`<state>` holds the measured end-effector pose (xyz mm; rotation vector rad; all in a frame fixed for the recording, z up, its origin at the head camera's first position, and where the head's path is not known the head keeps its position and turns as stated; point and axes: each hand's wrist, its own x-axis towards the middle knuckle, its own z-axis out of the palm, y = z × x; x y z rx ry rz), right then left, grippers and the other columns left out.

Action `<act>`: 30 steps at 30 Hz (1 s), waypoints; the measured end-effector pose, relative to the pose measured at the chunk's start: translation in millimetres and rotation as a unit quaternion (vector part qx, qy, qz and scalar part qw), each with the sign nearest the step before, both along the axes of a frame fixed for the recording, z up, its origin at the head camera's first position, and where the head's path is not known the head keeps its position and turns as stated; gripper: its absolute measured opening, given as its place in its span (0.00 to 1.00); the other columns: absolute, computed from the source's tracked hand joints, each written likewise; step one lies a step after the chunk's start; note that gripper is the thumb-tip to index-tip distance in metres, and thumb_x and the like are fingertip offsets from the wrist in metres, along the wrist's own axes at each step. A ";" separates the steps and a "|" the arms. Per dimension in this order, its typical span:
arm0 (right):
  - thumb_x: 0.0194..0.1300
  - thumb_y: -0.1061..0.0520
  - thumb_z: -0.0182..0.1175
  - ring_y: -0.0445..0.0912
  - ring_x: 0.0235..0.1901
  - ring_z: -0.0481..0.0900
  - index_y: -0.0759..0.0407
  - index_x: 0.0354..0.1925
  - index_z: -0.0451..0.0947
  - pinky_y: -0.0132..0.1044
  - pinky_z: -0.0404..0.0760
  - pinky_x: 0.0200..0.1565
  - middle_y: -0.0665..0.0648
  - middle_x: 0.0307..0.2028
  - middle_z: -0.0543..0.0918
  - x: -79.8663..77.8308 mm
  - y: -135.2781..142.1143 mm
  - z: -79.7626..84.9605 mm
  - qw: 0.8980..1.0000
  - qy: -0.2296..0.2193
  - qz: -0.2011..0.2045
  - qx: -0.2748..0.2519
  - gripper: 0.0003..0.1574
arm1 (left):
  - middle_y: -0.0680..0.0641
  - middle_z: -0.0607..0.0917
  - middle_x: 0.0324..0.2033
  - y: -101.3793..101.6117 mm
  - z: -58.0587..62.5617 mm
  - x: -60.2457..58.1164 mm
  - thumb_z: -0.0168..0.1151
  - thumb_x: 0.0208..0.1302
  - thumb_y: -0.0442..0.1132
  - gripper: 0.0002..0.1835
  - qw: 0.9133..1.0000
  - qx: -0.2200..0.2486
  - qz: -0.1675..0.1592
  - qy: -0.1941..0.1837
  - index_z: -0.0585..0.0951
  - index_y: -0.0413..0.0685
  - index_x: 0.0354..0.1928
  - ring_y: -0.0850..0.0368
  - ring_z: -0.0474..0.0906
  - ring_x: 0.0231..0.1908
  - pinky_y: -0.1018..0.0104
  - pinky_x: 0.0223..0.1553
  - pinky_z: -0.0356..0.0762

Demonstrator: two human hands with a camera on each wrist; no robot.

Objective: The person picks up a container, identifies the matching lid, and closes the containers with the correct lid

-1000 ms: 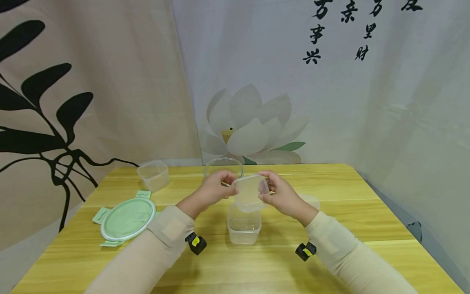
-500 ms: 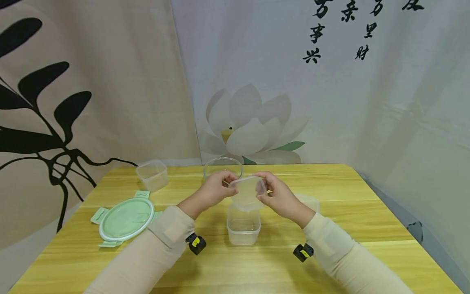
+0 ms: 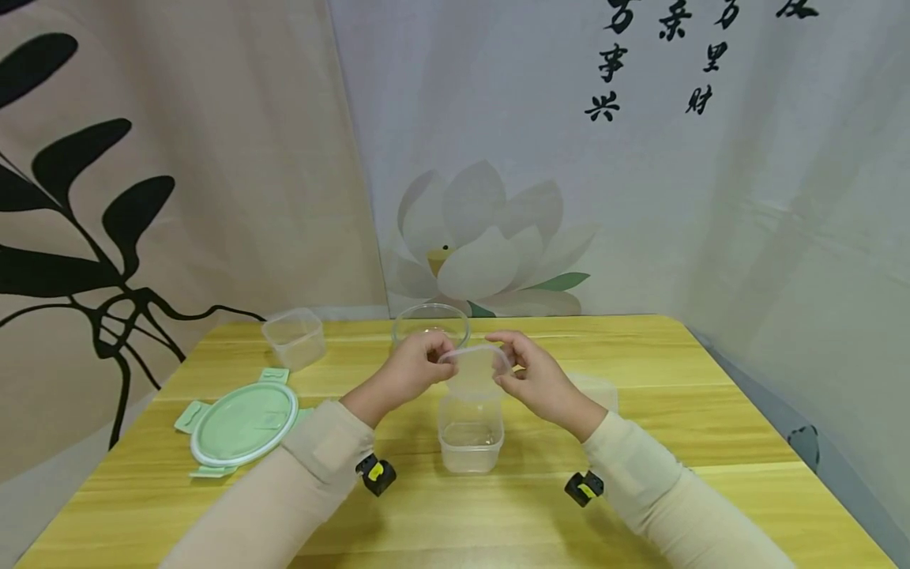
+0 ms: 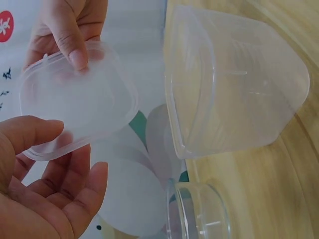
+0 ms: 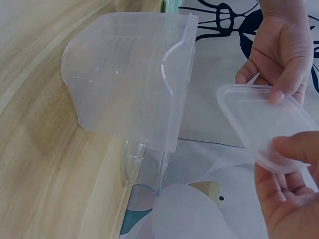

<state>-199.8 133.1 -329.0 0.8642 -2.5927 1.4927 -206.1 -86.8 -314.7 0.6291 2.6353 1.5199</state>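
A translucent rounded-corner plastic lid [image 3: 475, 373] is held in the air, tilted, by both hands. My left hand [image 3: 408, 371] pinches its left edge between thumb and fingers; in the left wrist view the thumb lies on top and the fingers below. On the opposite edge my right hand [image 3: 542, 386] pinches it the same way, as the right wrist view confirms. Beneath the lid stands an open clear plastic food container [image 3: 471, 458], upright on the table. The lid is apart from its rim, and hides part of the container's far side in the head view.
A green round lid with side clips [image 3: 245, 425] lies at the left of the wooden table [image 3: 682, 506]. Behind it stands another clear container [image 3: 295, 340]. A round glass bowl [image 3: 431, 308] stands at the back edge. A pale translucent item [image 3: 599, 390] is partly hidden behind my right wrist.
The lid has tipped so that its face shows less to the head camera. Both hands have shifted slightly left, the right one more, still pinching the lid.
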 end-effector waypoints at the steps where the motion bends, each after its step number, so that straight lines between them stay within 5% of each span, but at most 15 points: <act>1: 0.63 0.72 0.58 0.47 0.38 0.76 0.64 0.64 0.65 0.34 0.81 0.39 0.58 0.39 0.75 -0.3 -0.1 -0.4 1.000 0.001 0.000 0.000 0.32 | 0.49 0.74 0.27 0.1 -0.4 0.3 0.63 0.60 0.27 0.07 1.000 -0.001 0.002 0.003 0.76 0.41 0.28 0.57 0.68 0.27 0.67 0.30 0.69; 13: 0.61 0.70 0.61 0.49 0.42 0.76 0.64 0.65 0.64 0.40 0.81 0.43 0.59 0.43 0.76 -1.3 0.9 -4.1 1.000 -0.018 0.007 -0.005 0.36 | 0.48 0.75 0.30 -4.0 -7.2 3.1 0.63 0.61 0.27 0.06 0.999 0.013 0.027 0.016 0.77 0.41 0.29 0.56 0.69 0.31 0.66 0.32 0.70; 30: 0.61 0.58 0.66 0.54 0.51 0.77 0.61 0.67 0.64 0.44 0.80 0.49 0.62 0.53 0.73 -3.5 14.0 -6.3 0.989 -0.146 0.012 -0.002 0.38 | 0.50 0.81 0.31 -8.5 -12.8 9.7 0.65 0.61 0.29 0.05 0.992 0.010 0.105 0.064 0.80 0.44 0.30 0.54 0.74 0.37 0.62 0.39 0.74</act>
